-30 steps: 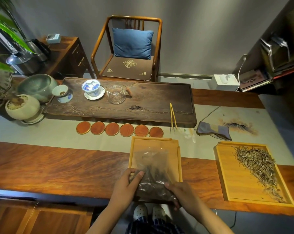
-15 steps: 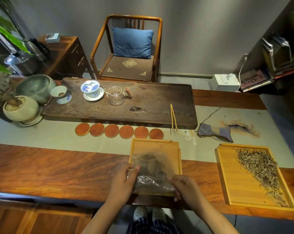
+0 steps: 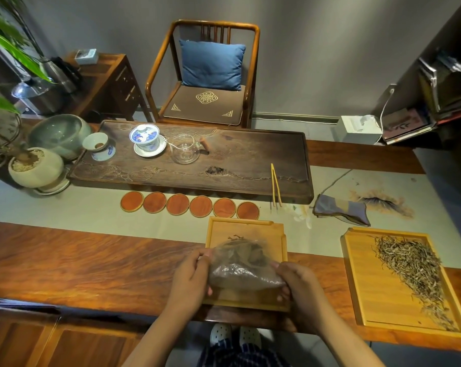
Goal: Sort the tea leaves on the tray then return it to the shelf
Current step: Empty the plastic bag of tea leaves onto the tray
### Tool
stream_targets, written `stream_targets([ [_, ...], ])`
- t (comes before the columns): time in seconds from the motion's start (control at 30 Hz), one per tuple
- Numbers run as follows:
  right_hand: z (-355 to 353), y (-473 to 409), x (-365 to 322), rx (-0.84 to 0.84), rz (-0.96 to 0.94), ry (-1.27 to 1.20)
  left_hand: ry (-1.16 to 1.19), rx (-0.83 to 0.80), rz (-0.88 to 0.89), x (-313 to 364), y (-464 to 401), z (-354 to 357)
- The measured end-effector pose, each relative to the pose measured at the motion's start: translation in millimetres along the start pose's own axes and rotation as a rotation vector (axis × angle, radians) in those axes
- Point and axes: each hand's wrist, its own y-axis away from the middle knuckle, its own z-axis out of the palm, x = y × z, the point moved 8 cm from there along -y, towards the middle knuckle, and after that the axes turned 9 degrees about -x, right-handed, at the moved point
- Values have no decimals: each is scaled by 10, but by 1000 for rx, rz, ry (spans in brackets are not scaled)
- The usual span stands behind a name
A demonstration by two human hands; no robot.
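Observation:
A clear plastic bag (image 3: 244,268) of dark tea leaves hangs over a small bamboo tray (image 3: 246,229) at the table's near edge. My left hand (image 3: 189,280) grips the bag's left side and my right hand (image 3: 301,290) grips its right side. To the right lies a larger bamboo tray (image 3: 377,295) with pale, thin tea leaves (image 3: 412,268) spread along its right half. A shelf (image 3: 446,86) with bags and books stands at the far right.
A dark wooden tea tray (image 3: 250,160) holds a lidded cup, a glass pitcher and bamboo tongs (image 3: 275,185). Several round red coasters (image 3: 189,205) line its front. A folded grey cloth (image 3: 340,209), pots at left and a chair (image 3: 205,75) surround it.
Both hands lifted the bag from the table's near edge up and forward over the small tray; the bag now bulges higher between them.

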Motion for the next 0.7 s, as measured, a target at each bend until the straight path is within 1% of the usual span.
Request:
stream_targets([
  [0.23, -25, 20, -145, 24, -72, -45, 16, -8, 75, 49, 36, 5],
  [0.4, -44, 42, -153, 10, -103, -8, 80, -48, 30, -19, 57, 19],
  [0.5, -48, 49, -143, 33, -103, 1, 76, -61, 28, -65, 97, -14],
  [0.6, -24, 60, -174, 35, -119, 16, 129, -74, 59, -23, 157, -28],
  [0.7, 9, 67, -219, 34, -141, 43, 157, -38, 127, 80, 177, -78],
])
